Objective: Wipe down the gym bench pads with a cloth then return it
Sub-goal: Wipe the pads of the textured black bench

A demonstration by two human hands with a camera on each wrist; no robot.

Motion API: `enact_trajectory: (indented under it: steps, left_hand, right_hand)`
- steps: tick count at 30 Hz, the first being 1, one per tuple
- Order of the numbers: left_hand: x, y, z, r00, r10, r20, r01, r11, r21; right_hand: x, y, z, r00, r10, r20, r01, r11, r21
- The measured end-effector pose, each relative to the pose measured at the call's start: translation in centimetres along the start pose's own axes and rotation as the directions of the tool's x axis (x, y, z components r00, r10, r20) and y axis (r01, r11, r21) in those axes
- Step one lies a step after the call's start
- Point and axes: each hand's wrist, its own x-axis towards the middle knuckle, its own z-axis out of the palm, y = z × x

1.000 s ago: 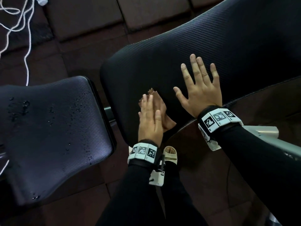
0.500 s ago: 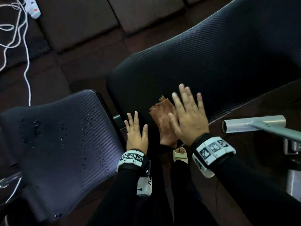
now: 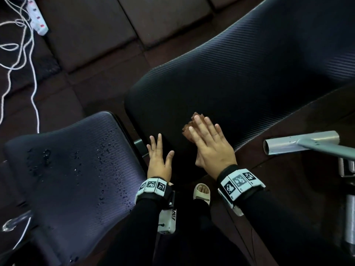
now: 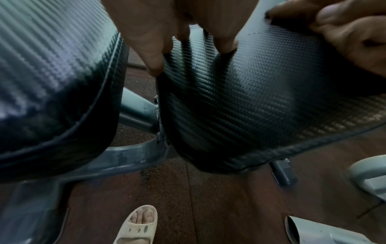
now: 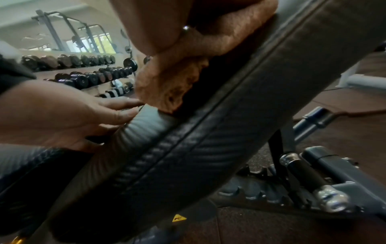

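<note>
On the back pad (image 3: pixel 240 73), near its lower end: right hand (image 3: pixel 213 148) lies flat, fingers straight, pressing the brown cloth (image 3: pixel 189 127) into the pad, nothing pinched. Left hand (image 3: pixel 160 160) just beside it, also flat with fingers spread, touching the pad's bottom edge and holding nothing. Seat pad (image 3: pixel 73 166) to the left carries water droplets (image 3: pixel 46 152).
</note>
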Motion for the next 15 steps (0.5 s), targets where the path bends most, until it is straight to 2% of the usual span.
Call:
enact_trajectory:
  steps: [3,6,7,9,11,13,15]
  left_hand:
    - [0.0,0.3,0.1,1.0,-0.019,-0.011,0.019,0.999,0.035]
    - [-0.2,0.7,0.0,0.999,-0.032,-0.035,0.036,0.99,0.137]
    - [-0.2,0.8,0.0,0.998,-0.037,-0.042,0.044,0.984,0.174]
    - [-0.3,1.0,-0.1,0.998,-0.052,-0.044,0.061,0.974,0.216]
    - [-0.4,1.0,-0.2,0.998,-0.049,-0.026,0.054,0.975,0.217]
    - [-0.7,0.7,-0.5,0.999,-0.033,-0.011,0.034,0.98,0.197]
    - [-1.3,0.1,-0.8,1.0,-0.01,0.012,0.008,0.985,0.172]
  right_hand:
    - [-0.6,1.9,-1.5,0.988,0.153,-0.023,-0.152,0.988,0.039]
    - [-1.9,4.5,-3.4,0.939,0.338,-0.067,-0.326,0.934,0.143]
    - [-2.4,5.3,-4.1,0.907,0.408,-0.104,-0.385,0.903,0.192]
    - [-2.9,6.6,-5.1,0.805,0.559,-0.198,-0.484,0.813,0.324]
    - [-2.8,7.5,-5.9,0.708,0.672,-0.22,-0.517,0.704,0.487]
    - [-2.2,8.3,-6.3,0.656,0.737,-0.165,-0.51,0.593,0.623]
    - [-1.6,9.2,-6.3,0.629,0.767,-0.13,-0.499,0.526,0.688]
